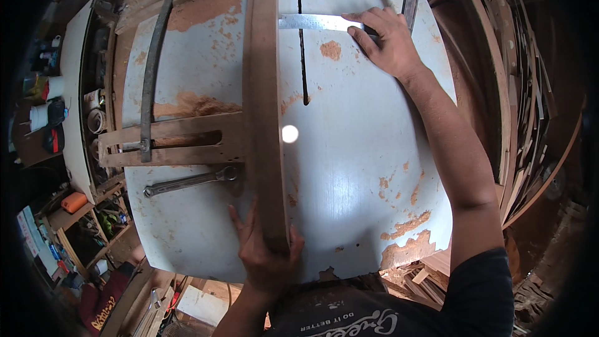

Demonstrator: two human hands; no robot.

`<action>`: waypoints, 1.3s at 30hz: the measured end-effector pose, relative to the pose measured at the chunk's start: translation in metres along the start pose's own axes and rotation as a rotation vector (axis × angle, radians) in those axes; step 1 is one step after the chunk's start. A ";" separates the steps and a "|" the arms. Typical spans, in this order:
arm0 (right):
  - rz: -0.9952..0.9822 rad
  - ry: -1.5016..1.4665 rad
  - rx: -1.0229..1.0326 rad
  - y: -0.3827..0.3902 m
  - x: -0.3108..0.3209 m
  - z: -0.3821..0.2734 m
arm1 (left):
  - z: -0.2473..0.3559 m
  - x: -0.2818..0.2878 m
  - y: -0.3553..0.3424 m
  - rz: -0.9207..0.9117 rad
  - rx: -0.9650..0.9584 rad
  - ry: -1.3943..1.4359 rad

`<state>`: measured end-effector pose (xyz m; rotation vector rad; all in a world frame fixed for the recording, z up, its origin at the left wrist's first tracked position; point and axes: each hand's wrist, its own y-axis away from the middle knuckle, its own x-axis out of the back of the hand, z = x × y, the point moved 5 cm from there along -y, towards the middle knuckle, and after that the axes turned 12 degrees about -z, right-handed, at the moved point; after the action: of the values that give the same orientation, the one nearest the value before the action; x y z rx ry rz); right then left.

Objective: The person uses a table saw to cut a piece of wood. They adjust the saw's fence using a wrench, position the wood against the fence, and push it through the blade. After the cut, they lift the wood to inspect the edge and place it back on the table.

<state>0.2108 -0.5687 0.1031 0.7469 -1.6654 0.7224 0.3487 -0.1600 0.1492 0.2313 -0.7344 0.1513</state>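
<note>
A long wooden fence (263,106) lies front to back across a worn white tabletop (349,150). My left hand (268,262) wraps round its near end, fingers on the left side and thumb on the right. My right hand (390,40) holds a try square by its metal blade (318,22), thumb and fingers pinching it. The blade lies across the narrow slot (304,68) in the tabletop, its left end against the fence. The square's dark stock (409,7) sticks out beyond my right hand. Something black shows partly under my fingers.
Left of the fence are slotted wooden arms (168,140), a flat metal bar (157,68) bolted across them, and a wrench (190,182). Wood strips (530,87) lean at the right. Shelves with an orange object (74,202) stand at the left. Wood scraps (424,281) lie below the near edge.
</note>
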 end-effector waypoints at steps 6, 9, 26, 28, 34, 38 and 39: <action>0.026 0.058 0.023 0.000 -0.002 0.000 | 0.000 0.000 0.001 0.006 -0.014 -0.005; 0.021 0.055 0.022 0.000 -0.003 0.000 | 0.000 0.001 0.001 -0.006 -0.034 -0.015; 0.050 -0.014 0.018 0.005 0.008 -0.010 | -0.002 -0.002 -0.003 0.056 -0.074 -0.052; 0.033 -0.034 -0.006 0.008 0.008 -0.013 | -0.002 -0.002 -0.002 0.049 -0.069 -0.059; 0.016 -0.105 -0.022 0.020 0.014 -0.019 | 0.005 0.002 -0.006 0.047 -0.103 -0.111; 0.023 -0.120 -0.020 0.030 0.013 -0.024 | 0.003 0.000 -0.006 0.045 -0.092 -0.101; 0.020 -0.115 -0.022 0.030 0.014 -0.025 | 0.003 -0.001 -0.005 0.055 -0.095 -0.098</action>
<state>0.1999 -0.5320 0.1191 0.7692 -1.7841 0.6854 0.3477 -0.1660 0.1500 0.1290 -0.8440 0.1577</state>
